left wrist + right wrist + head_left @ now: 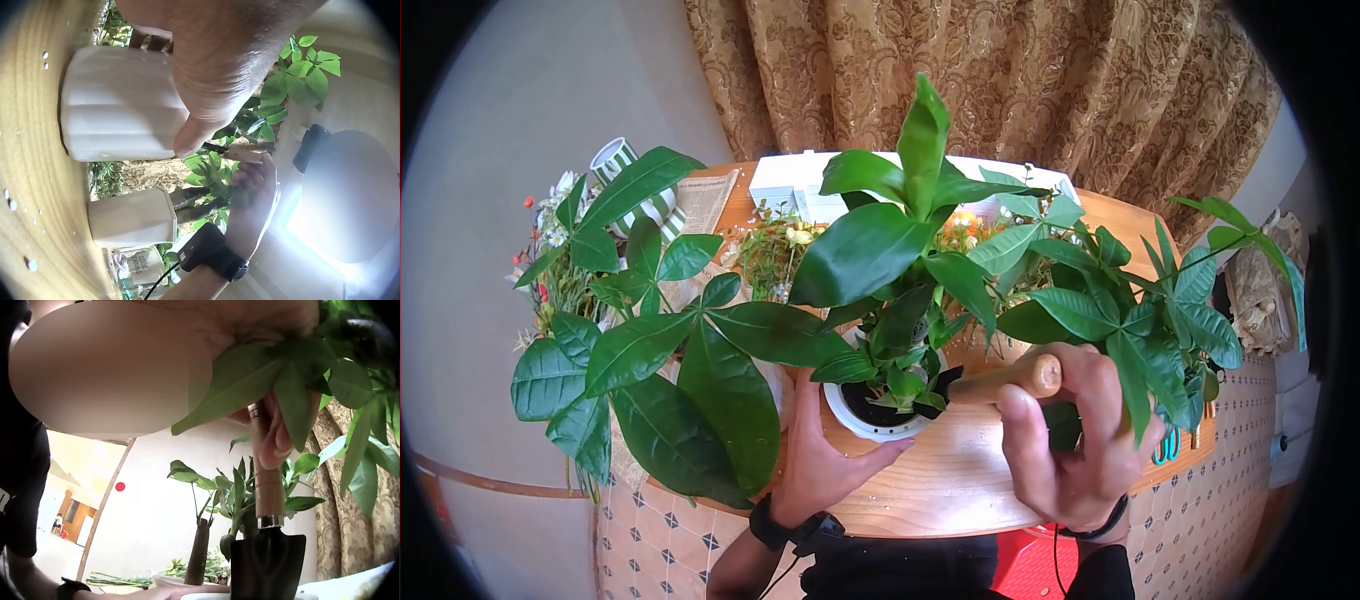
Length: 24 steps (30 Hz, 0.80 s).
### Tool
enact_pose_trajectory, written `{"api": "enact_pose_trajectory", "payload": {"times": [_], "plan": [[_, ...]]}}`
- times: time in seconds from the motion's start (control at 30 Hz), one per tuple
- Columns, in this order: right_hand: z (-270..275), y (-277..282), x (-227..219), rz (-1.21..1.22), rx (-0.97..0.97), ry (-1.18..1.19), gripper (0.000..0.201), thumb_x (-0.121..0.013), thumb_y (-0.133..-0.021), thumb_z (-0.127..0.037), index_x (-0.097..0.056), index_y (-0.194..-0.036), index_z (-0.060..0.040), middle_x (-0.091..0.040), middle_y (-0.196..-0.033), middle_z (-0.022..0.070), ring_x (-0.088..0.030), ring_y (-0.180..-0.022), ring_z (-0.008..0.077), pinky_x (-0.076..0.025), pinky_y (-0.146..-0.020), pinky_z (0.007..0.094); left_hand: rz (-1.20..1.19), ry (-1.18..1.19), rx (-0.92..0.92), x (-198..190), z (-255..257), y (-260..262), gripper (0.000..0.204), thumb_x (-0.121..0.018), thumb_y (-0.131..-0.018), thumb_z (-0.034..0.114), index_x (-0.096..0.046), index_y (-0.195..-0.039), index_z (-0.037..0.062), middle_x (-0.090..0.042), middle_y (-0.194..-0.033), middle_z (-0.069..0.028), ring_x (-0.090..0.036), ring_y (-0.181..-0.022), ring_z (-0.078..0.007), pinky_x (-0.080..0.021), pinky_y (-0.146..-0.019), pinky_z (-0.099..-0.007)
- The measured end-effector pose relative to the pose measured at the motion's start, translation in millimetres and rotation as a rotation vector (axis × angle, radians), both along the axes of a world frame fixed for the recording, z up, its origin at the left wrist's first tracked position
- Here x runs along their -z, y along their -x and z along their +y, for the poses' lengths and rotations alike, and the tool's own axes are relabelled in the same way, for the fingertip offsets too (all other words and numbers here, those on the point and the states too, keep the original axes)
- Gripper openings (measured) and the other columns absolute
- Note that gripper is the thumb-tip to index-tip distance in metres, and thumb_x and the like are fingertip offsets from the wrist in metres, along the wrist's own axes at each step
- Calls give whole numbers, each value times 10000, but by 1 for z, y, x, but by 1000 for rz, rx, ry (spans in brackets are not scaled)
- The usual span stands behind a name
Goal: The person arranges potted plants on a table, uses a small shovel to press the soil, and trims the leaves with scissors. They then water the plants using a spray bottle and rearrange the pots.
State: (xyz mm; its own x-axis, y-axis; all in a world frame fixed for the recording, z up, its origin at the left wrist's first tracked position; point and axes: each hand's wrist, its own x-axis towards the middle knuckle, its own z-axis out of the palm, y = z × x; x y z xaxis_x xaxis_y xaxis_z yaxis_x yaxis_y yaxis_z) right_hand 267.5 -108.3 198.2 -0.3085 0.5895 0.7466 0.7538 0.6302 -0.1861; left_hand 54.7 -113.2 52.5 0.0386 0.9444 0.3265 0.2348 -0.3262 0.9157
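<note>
A white ribbed flower pot (880,434) with dark soil holds a broad-leaved green plant (865,255) near the table's front edge. My left hand (825,465) holds the pot from its left side, the thumb lying along the rim; its other fingers are mostly hidden. In the left wrist view the pot (112,106) stands on the wood with the thumb at its rim. My right hand (1080,440) grips the wooden handle of a small trowel (1010,382). The trowel's black blade (265,562) points down at the pot's right side, close to the stems.
Leafy plants spread at the left (670,370) and right (1140,310), partly screening the hands. A second white pot (131,219) stands nearby. Behind are cut flowers (775,250), a white box (785,180) and a striped vase (612,158). Teal-handled scissors (1168,445) lie at the right edge.
</note>
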Motion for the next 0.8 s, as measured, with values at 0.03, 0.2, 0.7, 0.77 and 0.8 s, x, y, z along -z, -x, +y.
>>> {"api": "enact_pose_trajectory", "payload": {"times": [0.03,0.2,0.7,0.77,0.8], "plan": [[-1,1,0,6,2,28,301,-825,-788,-133,-667,-999,13,-571,-658,-16,-558,-581,149,-435,-546,288,-10,6,1,0,0,0,1064,-961,-676,227,-305,-1473,-31,-516,-1317,-183,-560,-1211,-288,-461,-1027,-402],[1,-2,3,10,-13,-32,304,-828,-787,-141,-670,-997,11,-570,-654,-23,-558,-584,146,-430,-540,284,11,2,2,3,0,2,1075,-961,-676,227,-296,-1478,-36,-514,-1324,-189,-555,-1222,-292,-457,-1034,-403],[1,-1,4,41,-3,-30,306,-829,-795,-162,-674,-1016,-18,-584,-666,-18,-560,-586,157,-439,-535,288,41,9,2,3,-2,2,1146,-961,-681,255,-240,-1515,-57,-479,-1403,-225,-518,-1297,-315,-421,-1094,-427],[-2,0,4,23,-2,-11,309,-828,-795,-161,-674,-1020,-16,-584,-666,-17,-558,-586,159,-437,-535,285,36,11,2,4,-2,2,1147,-962,-680,257,-241,-1515,-57,-479,-1405,-226,-515,-1300,-315,-420,-1096,-427],[-6,3,3,3,40,45,259,-792,-821,-163,-666,-993,-16,-630,-734,33,-586,-602,190,-465,-564,302,46,10,-1,5,-2,3,1149,-963,-678,259,-241,-1514,-59,-479,-1405,-227,-515,-1301,-315,-418,-1097,-427]]}}
